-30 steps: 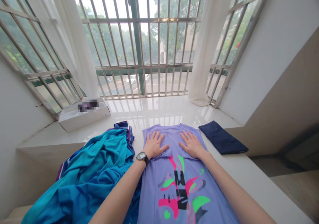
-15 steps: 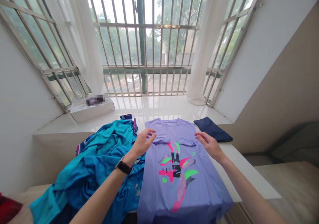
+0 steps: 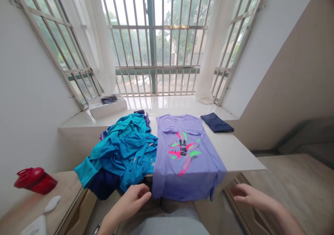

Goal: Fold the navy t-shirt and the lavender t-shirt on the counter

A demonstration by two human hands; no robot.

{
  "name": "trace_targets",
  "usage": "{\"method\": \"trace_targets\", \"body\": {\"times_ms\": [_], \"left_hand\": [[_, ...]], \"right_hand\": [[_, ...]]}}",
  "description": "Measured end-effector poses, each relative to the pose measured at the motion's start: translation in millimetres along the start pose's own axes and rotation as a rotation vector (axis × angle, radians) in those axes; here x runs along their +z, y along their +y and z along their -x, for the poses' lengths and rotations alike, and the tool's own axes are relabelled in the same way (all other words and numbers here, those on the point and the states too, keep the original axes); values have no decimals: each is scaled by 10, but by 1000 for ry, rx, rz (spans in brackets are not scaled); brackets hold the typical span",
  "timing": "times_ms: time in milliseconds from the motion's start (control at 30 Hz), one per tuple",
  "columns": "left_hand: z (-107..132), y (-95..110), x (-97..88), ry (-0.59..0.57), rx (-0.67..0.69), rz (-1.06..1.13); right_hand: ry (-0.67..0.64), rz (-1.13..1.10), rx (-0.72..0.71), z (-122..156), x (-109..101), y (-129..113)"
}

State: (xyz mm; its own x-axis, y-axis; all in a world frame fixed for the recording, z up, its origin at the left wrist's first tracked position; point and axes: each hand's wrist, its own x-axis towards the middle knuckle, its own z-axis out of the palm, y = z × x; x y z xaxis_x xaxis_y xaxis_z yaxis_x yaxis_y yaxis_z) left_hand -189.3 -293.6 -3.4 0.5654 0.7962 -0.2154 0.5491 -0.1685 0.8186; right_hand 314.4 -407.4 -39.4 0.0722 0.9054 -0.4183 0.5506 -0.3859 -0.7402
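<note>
A lavender T-shirt (image 3: 193,179) with a pink, green and black print lies spread on the white ledge, its sleeves folded inward across the chest and its hem hanging over the front edge. My left hand (image 3: 133,196) hovers just left of that hem, fingers loosely bent, thumb apart, holding nothing. Off to the right of the hem, my right hand (image 3: 250,196) is in the air, also empty with loosely curved fingers. A rumpled heap of teal and blue clothes (image 3: 122,148) lies left of the shirt. Beyond its right shoulder is a folded navy garment (image 3: 217,122).
The white ledge (image 3: 242,158) reaches back to a barred window. On its back left is a white box (image 3: 106,109) with a blurred item on top. A red container (image 3: 36,181) and a white rounded object (image 3: 52,204) are on the wooden surface at lower left.
Both hands have drawn back from the shirt's sleeves toward me, down past its hem. The camera view has shifted back, bringing the red container into fuller view. The shirt lies as before.
</note>
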Motion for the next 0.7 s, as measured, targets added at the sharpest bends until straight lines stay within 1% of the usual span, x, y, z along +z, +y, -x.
{"method": "trace_targets", "body": {"times_ms": [67, 100, 167, 267, 333, 400, 433, 600, 700], "left_hand": [[-47, -168, 163, 63, 14, -13], [-94, -251, 247, 90, 28, -8], [-219, -404, 413, 111, 53, 17], [-428, -569, 622, 175, 55, 123], [-537, -616, 713, 233, 48, 220], [-589, -606, 758, 257, 33, 284], [-590, -579, 767, 241, 19, 299], [-429, -333, 741, 55, -113, 256], [-314, -172, 695, -24, -108, 258]], "right_hand": [[110, -80, -52, -106, 109, 193], [133, -128, -93, -167, 164, 271], [156, -202, -159, -276, 266, 375], [215, -277, -210, -391, 381, 400], [259, -331, -241, -441, 449, 374], [264, -379, -259, -478, 540, 356], [252, -397, -250, -494, 601, 357], [209, -450, -112, -562, 947, 391], [156, -473, -116, -565, 1035, 340]]}}
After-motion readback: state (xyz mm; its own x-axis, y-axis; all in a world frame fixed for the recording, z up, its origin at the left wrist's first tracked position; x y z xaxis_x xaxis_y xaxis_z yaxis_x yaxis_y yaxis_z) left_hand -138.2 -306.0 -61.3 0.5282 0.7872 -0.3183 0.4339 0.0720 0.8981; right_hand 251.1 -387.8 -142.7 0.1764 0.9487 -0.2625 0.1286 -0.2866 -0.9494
